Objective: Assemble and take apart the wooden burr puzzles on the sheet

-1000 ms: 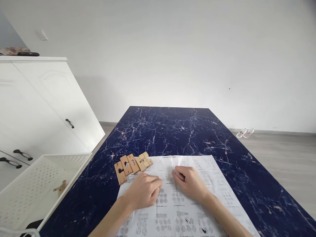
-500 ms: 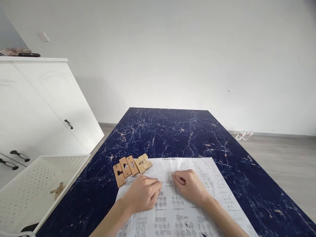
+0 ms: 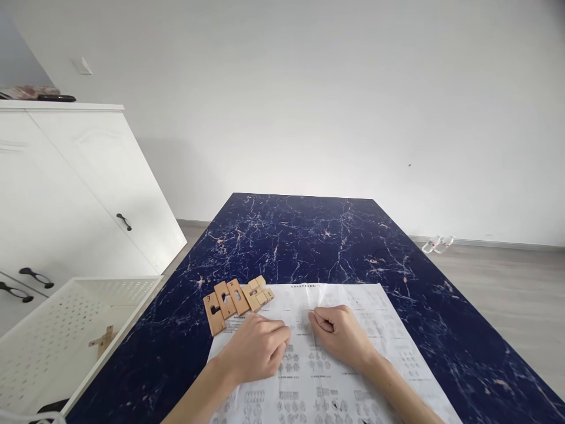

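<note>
2 loosely curled hands, left hand [image 3: 256, 347] and right hand [image 3: 339, 335], on the instruction sheet [image 3: 388, 335], wooden puzzle pieces [image 3: 236, 298] just beyond the left.

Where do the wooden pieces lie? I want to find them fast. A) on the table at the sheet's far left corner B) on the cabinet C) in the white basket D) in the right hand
A: the wooden pieces lie in a row on the table, at the sheet's far left corner.
</note>
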Action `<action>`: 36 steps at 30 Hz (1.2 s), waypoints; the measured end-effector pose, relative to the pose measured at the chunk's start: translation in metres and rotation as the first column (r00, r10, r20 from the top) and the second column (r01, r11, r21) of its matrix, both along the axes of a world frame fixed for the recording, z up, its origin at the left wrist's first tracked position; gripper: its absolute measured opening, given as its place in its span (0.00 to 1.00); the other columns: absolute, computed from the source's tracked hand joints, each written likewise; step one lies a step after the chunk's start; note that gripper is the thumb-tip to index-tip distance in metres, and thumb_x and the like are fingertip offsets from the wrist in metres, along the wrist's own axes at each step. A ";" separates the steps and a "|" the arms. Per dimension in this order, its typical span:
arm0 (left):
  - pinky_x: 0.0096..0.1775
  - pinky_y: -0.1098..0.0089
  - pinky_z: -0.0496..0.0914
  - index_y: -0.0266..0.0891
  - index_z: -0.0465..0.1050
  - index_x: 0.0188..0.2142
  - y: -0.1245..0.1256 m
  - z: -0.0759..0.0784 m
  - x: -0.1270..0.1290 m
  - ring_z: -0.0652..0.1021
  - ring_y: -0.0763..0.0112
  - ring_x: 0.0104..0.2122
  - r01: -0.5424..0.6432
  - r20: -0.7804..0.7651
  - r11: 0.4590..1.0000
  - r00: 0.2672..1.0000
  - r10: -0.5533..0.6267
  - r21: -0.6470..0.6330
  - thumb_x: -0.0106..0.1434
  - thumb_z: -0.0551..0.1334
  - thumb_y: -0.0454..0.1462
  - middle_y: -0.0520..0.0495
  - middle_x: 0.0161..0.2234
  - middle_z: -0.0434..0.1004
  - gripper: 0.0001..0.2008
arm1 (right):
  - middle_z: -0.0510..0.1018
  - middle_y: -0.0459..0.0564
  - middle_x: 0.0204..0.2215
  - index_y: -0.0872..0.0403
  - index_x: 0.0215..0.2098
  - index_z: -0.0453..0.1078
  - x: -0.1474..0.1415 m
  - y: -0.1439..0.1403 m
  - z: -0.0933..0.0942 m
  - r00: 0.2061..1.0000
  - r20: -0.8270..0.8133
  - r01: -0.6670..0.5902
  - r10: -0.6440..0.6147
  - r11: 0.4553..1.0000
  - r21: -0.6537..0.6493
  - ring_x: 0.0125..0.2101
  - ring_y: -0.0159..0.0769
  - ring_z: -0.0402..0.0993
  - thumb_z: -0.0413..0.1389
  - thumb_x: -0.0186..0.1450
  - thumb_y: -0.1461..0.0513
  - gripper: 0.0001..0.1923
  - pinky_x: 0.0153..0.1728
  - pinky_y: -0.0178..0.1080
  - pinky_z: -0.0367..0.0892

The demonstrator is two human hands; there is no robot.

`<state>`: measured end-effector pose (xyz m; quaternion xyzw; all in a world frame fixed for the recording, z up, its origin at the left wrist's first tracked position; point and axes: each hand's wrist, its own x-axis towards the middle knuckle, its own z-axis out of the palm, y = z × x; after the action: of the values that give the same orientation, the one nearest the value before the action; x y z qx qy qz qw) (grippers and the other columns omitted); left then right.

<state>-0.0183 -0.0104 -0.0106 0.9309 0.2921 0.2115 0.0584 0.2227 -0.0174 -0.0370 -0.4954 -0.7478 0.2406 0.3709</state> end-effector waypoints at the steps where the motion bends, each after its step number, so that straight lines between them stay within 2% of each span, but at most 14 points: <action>1: 0.26 0.65 0.48 0.39 0.57 0.25 0.000 0.000 0.000 0.58 0.75 0.19 0.001 -0.001 1.000 1.000 -0.001 0.004 0.67 0.50 0.27 0.55 0.20 0.64 0.14 | 0.45 0.38 0.20 0.50 0.25 0.40 0.000 0.000 0.000 1.000 0.000 -0.001 0.001 1.000 0.001 0.22 0.30 0.41 0.50 0.72 0.65 0.23 0.23 0.38 0.45; 23: 0.26 0.64 0.50 0.40 0.56 0.26 -0.002 -0.001 0.001 0.55 0.74 0.19 0.040 0.040 0.998 0.998 -0.042 0.058 0.64 0.50 0.25 0.55 0.19 0.62 0.12 | 0.45 0.39 0.19 0.50 0.25 0.40 0.000 -0.001 0.000 1.000 -0.003 -0.020 0.020 1.000 -0.005 0.21 0.29 0.42 0.50 0.72 0.64 0.23 0.22 0.38 0.45; 29: 0.27 0.65 0.55 0.40 0.59 0.26 -0.003 0.007 0.000 0.59 0.74 0.19 0.017 0.090 0.996 0.996 -0.025 0.087 0.65 0.50 0.25 0.55 0.20 0.66 0.13 | 0.46 0.39 0.19 0.50 0.25 0.41 0.000 0.000 -0.003 1.000 0.012 -0.009 0.009 1.000 -0.011 0.21 0.29 0.43 0.50 0.73 0.64 0.23 0.22 0.38 0.46; 33: 0.31 0.66 0.62 0.40 0.62 0.28 0.001 0.026 -0.006 0.68 0.72 0.24 -0.081 0.146 0.991 0.987 0.065 0.106 0.69 0.53 0.27 0.53 0.24 0.70 0.13 | 0.46 0.39 0.19 0.50 0.26 0.41 0.000 -0.001 -0.003 1.000 0.018 -0.003 0.003 1.000 -0.005 0.21 0.30 0.43 0.50 0.73 0.63 0.23 0.22 0.38 0.46; 36: 0.44 0.60 0.69 0.41 0.68 0.36 0.006 0.039 -0.024 0.76 0.64 0.35 -0.252 0.192 0.964 0.954 0.232 0.089 0.72 0.56 0.33 0.49 0.33 0.76 0.06 | 0.46 0.39 0.20 0.50 0.26 0.40 -0.001 -0.002 -0.002 1.000 0.017 -0.004 0.004 1.000 0.001 0.21 0.30 0.42 0.50 0.72 0.64 0.22 0.23 0.38 0.45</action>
<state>-0.0420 -0.0047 0.0282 0.8670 0.3851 0.3163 0.0055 0.2221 -0.0192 -0.0391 -0.4954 -0.7521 0.2368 0.3645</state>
